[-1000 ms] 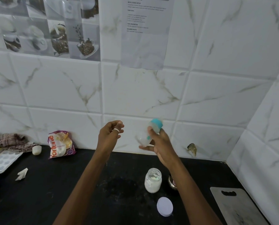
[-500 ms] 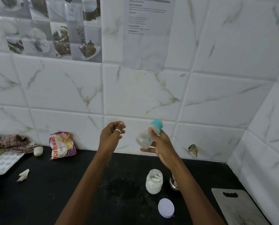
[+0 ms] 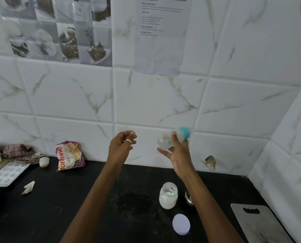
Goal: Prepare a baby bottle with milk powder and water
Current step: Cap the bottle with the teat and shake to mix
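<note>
A: What's changing above the black counter (image 3: 76, 207)?
B: Little. The right hand (image 3: 179, 153) is still gripping the baby bottle (image 3: 163, 142) in the air before the tiles, now tipping it flatter, its teal cap (image 3: 185, 133) blurring.
A: Shaking it, then?
B: Likely mixing. The left hand (image 3: 121, 146) is staying curled on nothing. The powder jar (image 3: 168, 196) is standing open, its lid (image 3: 181, 224) lying beside.

On the bench (image 3: 76, 207), a jar (image 3: 168, 196) stands right of centre, a lid (image 3: 181, 224) lying just before it, a cutting board (image 3: 256, 223) further right. A packet (image 3: 68, 156) leans on the wall (image 3: 163, 102) behind and to the left, a tray (image 3: 8, 174) further left.
</note>
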The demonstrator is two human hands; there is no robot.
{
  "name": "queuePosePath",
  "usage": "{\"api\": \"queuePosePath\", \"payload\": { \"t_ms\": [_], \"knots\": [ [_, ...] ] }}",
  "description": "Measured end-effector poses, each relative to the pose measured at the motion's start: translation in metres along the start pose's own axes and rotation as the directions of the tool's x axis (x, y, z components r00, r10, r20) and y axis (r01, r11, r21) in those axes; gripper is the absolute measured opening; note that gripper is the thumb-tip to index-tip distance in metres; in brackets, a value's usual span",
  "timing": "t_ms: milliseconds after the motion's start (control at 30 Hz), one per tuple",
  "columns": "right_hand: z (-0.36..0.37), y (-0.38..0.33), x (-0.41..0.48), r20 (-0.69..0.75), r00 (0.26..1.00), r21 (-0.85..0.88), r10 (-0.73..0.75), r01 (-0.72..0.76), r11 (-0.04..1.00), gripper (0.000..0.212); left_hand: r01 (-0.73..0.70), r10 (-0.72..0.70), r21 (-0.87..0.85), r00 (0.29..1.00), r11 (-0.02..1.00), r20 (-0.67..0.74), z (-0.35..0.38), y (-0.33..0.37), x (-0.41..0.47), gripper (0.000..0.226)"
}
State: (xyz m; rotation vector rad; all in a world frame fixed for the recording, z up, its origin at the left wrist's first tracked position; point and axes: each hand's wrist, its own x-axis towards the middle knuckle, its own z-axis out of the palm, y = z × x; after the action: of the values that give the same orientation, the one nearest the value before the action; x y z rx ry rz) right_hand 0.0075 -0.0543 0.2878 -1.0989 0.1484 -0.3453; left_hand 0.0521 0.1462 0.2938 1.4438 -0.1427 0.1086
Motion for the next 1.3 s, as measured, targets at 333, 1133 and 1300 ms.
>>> {"api": "queuePosePath", "payload": {
  "t_ms": [333,1133,1300],
  "knots": [
    [0.001,-0.001,-0.006,0.139,0.988,-0.244,0.071,-0.036,0.969,0.063,-0.007,0.007,0.005,1.000,1.000,0.008,0.007,0.000,0.001,0.009],
    [-0.002,-0.004,0.000,0.054,0.998,-0.096,0.036,-0.031,0.995,0.061,0.000,0.000,-0.005,1.000,1.000,0.008,0.004,-0.001,-0.002,0.012],
    [-0.003,-0.004,-0.001,0.022,0.999,0.037,0.044,-0.045,0.998,0.059,-0.001,0.001,-0.009,1.000,1.000,0.017,0.006,-0.002,-0.002,0.011]
  ]
}}
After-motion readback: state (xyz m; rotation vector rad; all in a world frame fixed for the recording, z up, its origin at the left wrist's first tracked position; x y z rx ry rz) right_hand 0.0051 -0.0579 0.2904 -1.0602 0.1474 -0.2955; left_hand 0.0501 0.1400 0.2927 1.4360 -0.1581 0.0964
